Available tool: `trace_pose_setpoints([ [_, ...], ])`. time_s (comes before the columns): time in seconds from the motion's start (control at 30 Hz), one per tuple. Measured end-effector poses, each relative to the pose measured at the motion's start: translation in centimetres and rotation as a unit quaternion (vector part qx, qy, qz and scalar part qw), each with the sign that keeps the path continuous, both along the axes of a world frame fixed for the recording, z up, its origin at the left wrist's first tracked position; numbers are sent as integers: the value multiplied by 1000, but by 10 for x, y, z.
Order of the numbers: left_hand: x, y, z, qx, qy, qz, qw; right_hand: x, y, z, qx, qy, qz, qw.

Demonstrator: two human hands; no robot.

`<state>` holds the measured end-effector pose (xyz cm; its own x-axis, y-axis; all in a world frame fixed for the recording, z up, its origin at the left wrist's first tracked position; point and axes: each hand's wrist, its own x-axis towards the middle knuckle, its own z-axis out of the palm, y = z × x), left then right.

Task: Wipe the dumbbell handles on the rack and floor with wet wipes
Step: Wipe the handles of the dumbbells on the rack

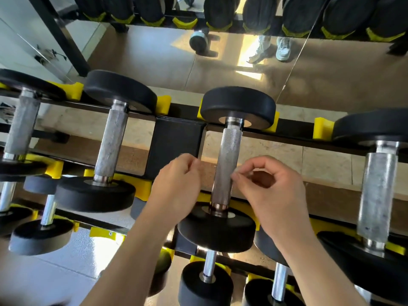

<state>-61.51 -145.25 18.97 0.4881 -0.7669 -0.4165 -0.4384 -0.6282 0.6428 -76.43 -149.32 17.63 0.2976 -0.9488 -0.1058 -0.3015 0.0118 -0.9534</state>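
As you look down over the rack [176, 140], take the central dumbbell handle [226, 164] as your reference: it is knurled steel, lying front to back between two black round heads seated in yellow cradles [322, 128] on black rails.

Your left hand [176, 186] sits just left of that handle, fingers curled into a loose fist with nothing seen in it. Your right hand [273, 191] sits just right of it, thumb and forefinger brought together at the handle's edge; you cannot tell whether they grip anything.

Left of the reference handle lies a neighbouring dumbbell [112, 142] with a dull, mottled grip. Right of it lies a larger dumbbell [377, 191], equally mottled. Below and nearer you, a lower tier carries small dumbbells [208, 268] with smooth chrome bars.

Under the handle, tan stone floor [276, 149] shows through the rails. Beyond it stands a mirror [220, 62], reflecting sunlit tiles, a pair of light shoes [282, 48] and one floor dumbbell [198, 39].
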Motion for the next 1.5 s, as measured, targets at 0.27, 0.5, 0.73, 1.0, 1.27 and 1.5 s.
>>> trace_pose_setpoints([
  [0.27, 10, 3, 1, -102, -13, -58, 993, -10, 16, -6, -139, 87, 65, 984],
  [0.5, -15, 17, 7, -157, -102, -101, 977, -13, -8, 8, 139, -134, -81, 978],
  [0.73, -17, 13, 6, -200, -210, -184, 939, -18, -7, 7, 338, -307, -82, 886],
  [1.0, -17, 27, 0, -134, -95, -69, 984, 10, 1, -2, 8, 15, -52, 999],
  [1.27, -31, 36, 9, -116, -29, -30, 992, 7, 10, 0, -214, 157, 54, 963],
  [1.5, -24, 17, 12, -76, 3, 32, 997, 12, -21, 22, -146, 154, 39, 976],
])
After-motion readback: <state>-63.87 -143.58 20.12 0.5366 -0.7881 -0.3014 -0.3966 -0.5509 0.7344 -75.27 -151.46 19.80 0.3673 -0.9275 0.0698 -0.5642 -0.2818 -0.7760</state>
